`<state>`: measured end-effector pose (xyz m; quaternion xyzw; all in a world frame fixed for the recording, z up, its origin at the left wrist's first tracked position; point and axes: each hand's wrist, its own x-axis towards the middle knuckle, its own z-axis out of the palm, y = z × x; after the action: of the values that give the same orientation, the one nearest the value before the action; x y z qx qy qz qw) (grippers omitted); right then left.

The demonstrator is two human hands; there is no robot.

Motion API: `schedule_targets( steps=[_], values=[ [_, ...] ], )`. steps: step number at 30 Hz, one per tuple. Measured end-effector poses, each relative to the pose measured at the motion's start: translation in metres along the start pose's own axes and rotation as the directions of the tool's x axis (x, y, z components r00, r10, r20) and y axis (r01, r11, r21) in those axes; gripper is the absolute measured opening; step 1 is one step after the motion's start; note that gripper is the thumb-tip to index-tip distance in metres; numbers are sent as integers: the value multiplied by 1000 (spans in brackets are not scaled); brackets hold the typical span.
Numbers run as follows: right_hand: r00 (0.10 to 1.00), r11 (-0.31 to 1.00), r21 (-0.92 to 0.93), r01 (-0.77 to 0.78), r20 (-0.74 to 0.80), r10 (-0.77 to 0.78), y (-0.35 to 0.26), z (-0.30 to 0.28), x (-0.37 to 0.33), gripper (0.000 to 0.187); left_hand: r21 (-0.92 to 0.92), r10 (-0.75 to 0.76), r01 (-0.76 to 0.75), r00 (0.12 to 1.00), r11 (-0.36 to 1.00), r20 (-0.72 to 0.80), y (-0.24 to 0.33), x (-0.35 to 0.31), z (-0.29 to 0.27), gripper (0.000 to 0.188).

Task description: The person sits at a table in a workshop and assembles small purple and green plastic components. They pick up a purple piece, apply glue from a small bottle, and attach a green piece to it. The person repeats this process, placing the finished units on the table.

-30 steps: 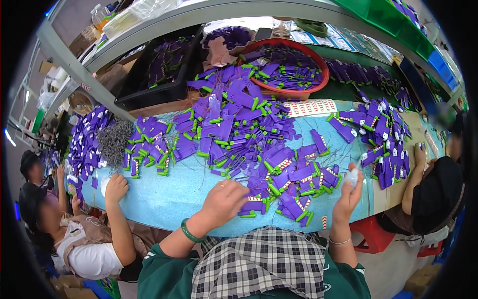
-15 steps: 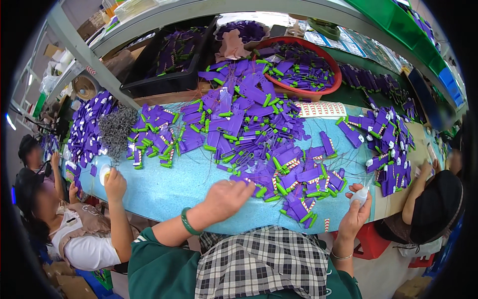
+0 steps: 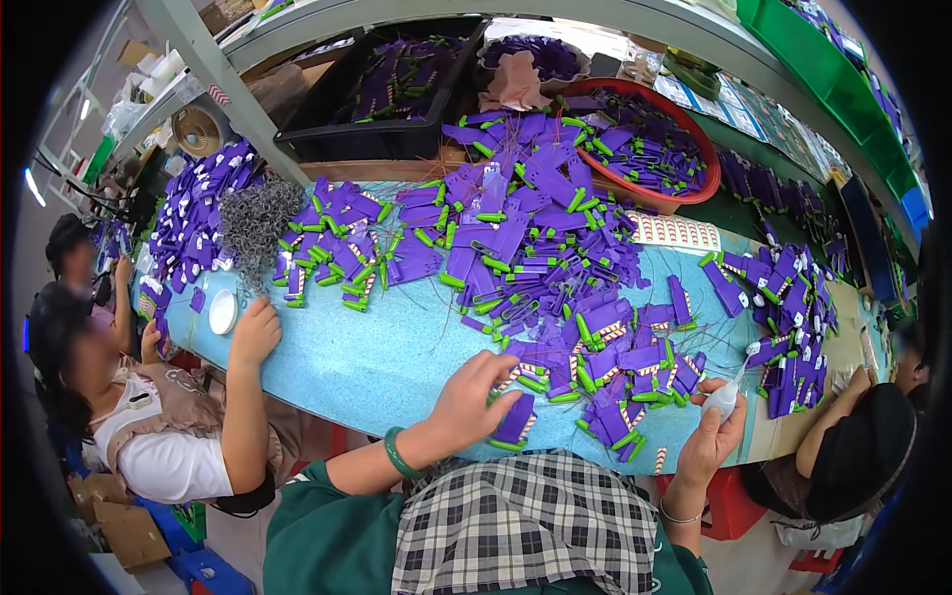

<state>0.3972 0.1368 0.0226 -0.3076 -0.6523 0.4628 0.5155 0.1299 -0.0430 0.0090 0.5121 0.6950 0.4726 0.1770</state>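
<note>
A purple piece (image 3: 516, 420) with a green end lies at the near side of the table (image 3: 347, 369), just below the main heap (image 3: 516, 238). The left hand (image 3: 464, 405) is right against it, thumb and forefinger apart; whether those fingers pinch it or merely touch it, I cannot tell. The right hand (image 3: 710, 434) grasps 1 small white bottle (image 3: 725, 401), its thin nozzle tilted up and to the right, probably so that the tip stays clear of the pieces. The heap spreads in front of both hands, perhaps for easy reach. Behind it are 1 striped sticker sheet (image 3: 672, 231) and 1 red basin (image 3: 711, 180) of similar pieces. At left, a co-worker's hand (image 3: 256, 332) is near 1 white cup (image 3: 223, 311).
</note>
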Motion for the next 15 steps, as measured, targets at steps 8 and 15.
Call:
schedule_targets(
  steps=[8, 15],
  values=[
    [1000, 1000, -18, -7, 22, 7, 1, 0, -6, 29, 567, 28, -225, 942, 793, 335, 7, -22, 9, 56],
    [994, 999, 37, -39, 104, 35, -4, 10, -8, 28, 538, -102, -168, 894, 826, 436, 8, -19, 33, 68]
  ],
)
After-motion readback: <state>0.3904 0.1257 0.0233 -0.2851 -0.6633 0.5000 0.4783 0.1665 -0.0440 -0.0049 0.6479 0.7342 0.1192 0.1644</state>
